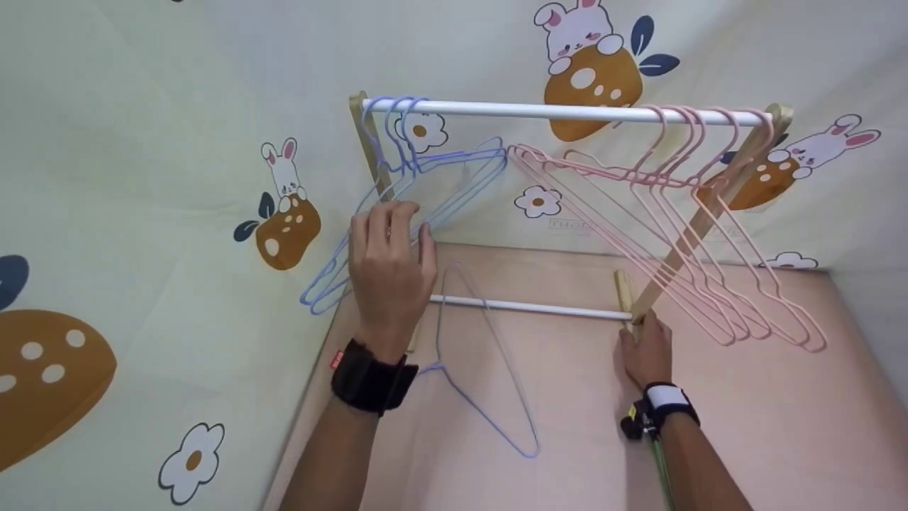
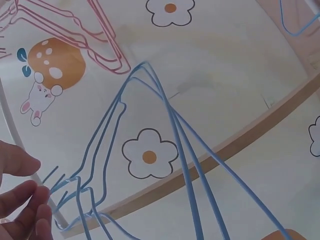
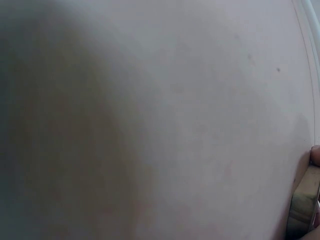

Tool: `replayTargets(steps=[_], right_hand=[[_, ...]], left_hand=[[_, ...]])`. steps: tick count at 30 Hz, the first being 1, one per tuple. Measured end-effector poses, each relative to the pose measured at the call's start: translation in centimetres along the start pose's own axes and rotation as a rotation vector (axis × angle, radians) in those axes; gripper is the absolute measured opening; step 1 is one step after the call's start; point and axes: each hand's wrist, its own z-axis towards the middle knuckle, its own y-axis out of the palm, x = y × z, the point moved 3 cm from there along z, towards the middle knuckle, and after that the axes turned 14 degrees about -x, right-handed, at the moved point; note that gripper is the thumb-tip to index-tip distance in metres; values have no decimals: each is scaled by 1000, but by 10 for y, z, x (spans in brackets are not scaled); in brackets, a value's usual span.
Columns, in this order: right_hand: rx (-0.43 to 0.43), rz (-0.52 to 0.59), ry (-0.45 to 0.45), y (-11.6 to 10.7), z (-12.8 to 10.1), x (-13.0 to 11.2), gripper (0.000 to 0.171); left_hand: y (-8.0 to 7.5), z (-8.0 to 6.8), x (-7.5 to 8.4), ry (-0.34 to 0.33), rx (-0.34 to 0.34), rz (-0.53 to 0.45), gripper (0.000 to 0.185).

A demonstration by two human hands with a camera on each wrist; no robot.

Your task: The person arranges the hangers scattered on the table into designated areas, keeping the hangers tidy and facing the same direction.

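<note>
A small wooden rack has a white top rod [image 1: 567,111]. Blue wire hangers [image 1: 454,170] hang at its left end and several pink hangers [image 1: 681,234] at its right. My left hand [image 1: 390,266] is raised in front of the blue hangers [image 2: 175,125], fingers fairly straight, and its fingertips [image 2: 22,200] touch their wire ends. One more blue hanger [image 1: 489,355] lies flat on the pink table, under the lower rod [image 1: 532,306]. My right hand [image 1: 647,351] grips the rack's right wooden foot [image 3: 305,200] down at the tabletop.
The rack stands in a corner. A cloth printed with rabbits, mushrooms and flowers [image 1: 142,213] hangs behind it and to the left. The pink tabletop [image 1: 780,426] spreads out in front and to the right. Both wrists carry bands. The right wrist view is mostly blurred.
</note>
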Motion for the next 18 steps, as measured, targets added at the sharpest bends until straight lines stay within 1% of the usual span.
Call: replayTargets(steps=[4,5,9,11,14,18], right_hand=[[7,0,4,1,1,1,44],[9,0,3,1,1,1,42],[7,3,4,1,0,1,40],[5,2,3,1,0,1,40],[7,-9,5,2,1,2,44],[12,-15,9,2,1,4,49]], left_hand=[[1,-10,7,35,0,-8,27],[2,-12,8,41,-2,-7,27],[10,-27,8,46,-32,10,26],[17,-36,7,35,-58,23,24],[31,-53,3,7,-107,17,22],[54,-78,-5,-55,-195,-1,26]])
